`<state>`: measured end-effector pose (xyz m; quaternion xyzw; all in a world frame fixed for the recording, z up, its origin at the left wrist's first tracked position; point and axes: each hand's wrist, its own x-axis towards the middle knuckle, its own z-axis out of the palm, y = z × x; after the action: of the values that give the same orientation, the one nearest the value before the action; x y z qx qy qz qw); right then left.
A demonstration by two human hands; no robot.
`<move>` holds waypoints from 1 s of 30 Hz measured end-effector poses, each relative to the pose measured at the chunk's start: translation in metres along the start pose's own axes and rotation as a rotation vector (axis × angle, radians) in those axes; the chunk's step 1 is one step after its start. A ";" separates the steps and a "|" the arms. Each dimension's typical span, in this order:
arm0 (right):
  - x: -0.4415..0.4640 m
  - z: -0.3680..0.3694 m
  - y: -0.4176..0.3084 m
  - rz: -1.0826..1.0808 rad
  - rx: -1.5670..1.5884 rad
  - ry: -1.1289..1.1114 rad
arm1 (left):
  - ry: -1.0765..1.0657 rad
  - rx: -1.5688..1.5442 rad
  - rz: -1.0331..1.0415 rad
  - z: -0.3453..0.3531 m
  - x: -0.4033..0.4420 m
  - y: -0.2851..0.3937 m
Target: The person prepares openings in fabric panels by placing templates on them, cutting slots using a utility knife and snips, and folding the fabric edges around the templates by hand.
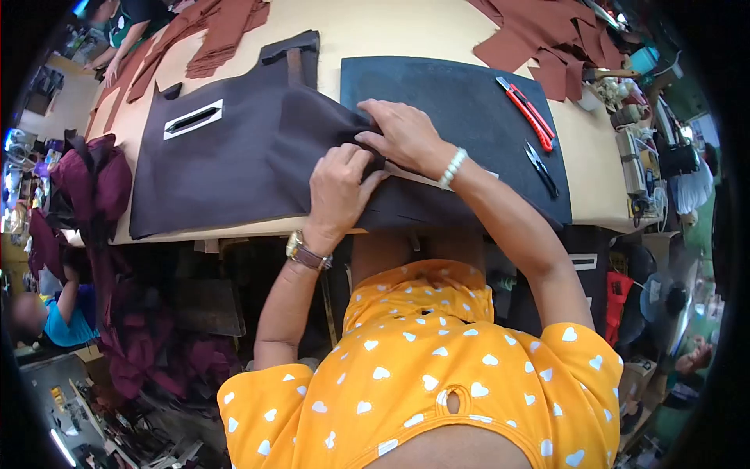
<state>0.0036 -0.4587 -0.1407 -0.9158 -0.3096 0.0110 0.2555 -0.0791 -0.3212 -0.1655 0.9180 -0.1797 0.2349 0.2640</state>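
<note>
A large dark brown fabric panel (pixel 211 176) lies over the table front, with a slit framed in white (pixel 194 119) on its left part. My left hand (pixel 340 187), with a watch on the wrist, is closed on the panel's raised, folded edge. Close beside it my right hand (pixel 402 137), with a pale bead bracelet, pinches the same fold from the other side. The fabric between my fingertips is partly hidden. Under my right forearm runs a narrow white strip (pixel 418 177) on the dark fabric.
A black cutting mat (pixel 437 86) bears red utility knives (pixel 527 113) and thread snips (pixel 541 168). A brown handle-like piece (pixel 294 66) rests on the panel's top. Rust-brown fabric pieces (pixel 539 39) lie at the back. Maroon fabric (pixel 94 180) hangs left. Other people are at the left.
</note>
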 end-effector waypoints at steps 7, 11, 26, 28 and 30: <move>0.062 -0.030 -0.008 0.104 0.637 0.482 | 0.256 0.132 -0.051 -0.005 0.023 0.040; 0.054 -0.062 0.007 0.059 1.176 0.866 | 0.376 0.254 -0.068 0.001 0.055 0.059; -0.138 -0.108 0.131 0.369 0.660 1.075 | -0.053 -0.164 0.169 0.030 0.052 0.031; -0.169 -0.096 0.125 0.600 0.238 0.910 | -0.273 -0.298 0.050 0.035 0.042 0.033; -0.178 -0.092 0.115 0.403 -0.261 0.898 | -0.401 -0.382 -0.017 0.035 0.041 0.038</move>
<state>-0.0597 -0.6809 -0.1402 -0.8960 0.0147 -0.3735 0.2399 -0.0504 -0.3792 -0.1546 0.8812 -0.2616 0.0079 0.3936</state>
